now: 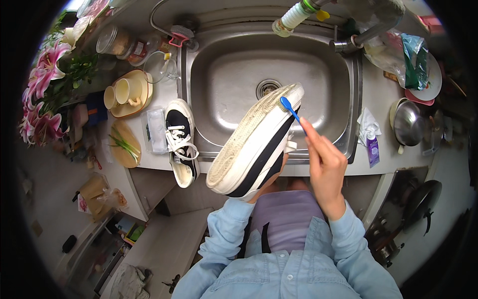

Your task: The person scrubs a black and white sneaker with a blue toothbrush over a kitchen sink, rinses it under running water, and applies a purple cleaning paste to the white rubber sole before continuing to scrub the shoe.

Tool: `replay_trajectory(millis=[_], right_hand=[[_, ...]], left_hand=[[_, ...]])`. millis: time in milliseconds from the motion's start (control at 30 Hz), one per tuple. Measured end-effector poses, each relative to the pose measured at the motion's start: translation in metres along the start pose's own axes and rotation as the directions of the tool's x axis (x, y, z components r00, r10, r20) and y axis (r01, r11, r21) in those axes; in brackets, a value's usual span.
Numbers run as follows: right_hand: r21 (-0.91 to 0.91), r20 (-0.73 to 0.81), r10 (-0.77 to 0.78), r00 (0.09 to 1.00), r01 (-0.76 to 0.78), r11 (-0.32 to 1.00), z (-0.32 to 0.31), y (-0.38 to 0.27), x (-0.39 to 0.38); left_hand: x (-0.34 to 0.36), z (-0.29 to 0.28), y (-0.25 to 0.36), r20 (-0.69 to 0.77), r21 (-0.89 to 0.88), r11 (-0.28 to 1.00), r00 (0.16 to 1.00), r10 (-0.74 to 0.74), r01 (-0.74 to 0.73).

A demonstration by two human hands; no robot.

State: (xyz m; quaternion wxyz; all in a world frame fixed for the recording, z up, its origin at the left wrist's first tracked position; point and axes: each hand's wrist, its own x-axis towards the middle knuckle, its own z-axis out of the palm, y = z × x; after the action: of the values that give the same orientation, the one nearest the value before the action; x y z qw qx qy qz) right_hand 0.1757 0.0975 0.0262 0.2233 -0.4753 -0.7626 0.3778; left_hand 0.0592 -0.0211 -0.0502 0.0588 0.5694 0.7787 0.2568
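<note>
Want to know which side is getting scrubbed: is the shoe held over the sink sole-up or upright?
Sole-up and tilted: the shoe's pale ribbed sole faces the camera, and the blue toothbrush in the right hand touches its edge.

Sink basin [224,74] open, faucet [358,37] above right, second sneaker [180,142] left

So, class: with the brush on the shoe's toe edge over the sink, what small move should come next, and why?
Probably draw the brush along the sole rim toward the heel. Its blue head sits at the toe end of the shoe, which the left hand holds sole-up over the sink; the right hand grips the handle, and the rest of the rim lies ahead.
</note>
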Motion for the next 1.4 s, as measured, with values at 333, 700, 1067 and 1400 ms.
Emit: replay_trajectory(millis=[333,700,1067,1400], right_hand=[[-0.083,0.074,-0.085,0.994,0.091,0.992,0.005,-0.002,-0.016],[-0.024,0.221,-0.074,0.973,0.081,0.996,-0.003,-0.022,-0.04],[0.022,0.175,-0.052,0.983,0.049,0.999,-0.002,-0.021,-0.06],[0.035,0.153,-0.042,0.987,0.037,0.999,-0.004,-0.016,-0.048]], left_hand=[[0.0,0.008,-0.009,0.19,-0.248,0.95,0.971,-0.145,0.19],[-0.019,0.006,-0.003,0.646,-0.325,-0.933,0.756,-0.102,0.152],[-0.017,0.027,-0.001,0.423,-0.856,0.199,0.868,-0.259,0.476],[-0.018,0.027,0.008,0.454,-0.873,-0.008,0.806,-0.38,0.488]])
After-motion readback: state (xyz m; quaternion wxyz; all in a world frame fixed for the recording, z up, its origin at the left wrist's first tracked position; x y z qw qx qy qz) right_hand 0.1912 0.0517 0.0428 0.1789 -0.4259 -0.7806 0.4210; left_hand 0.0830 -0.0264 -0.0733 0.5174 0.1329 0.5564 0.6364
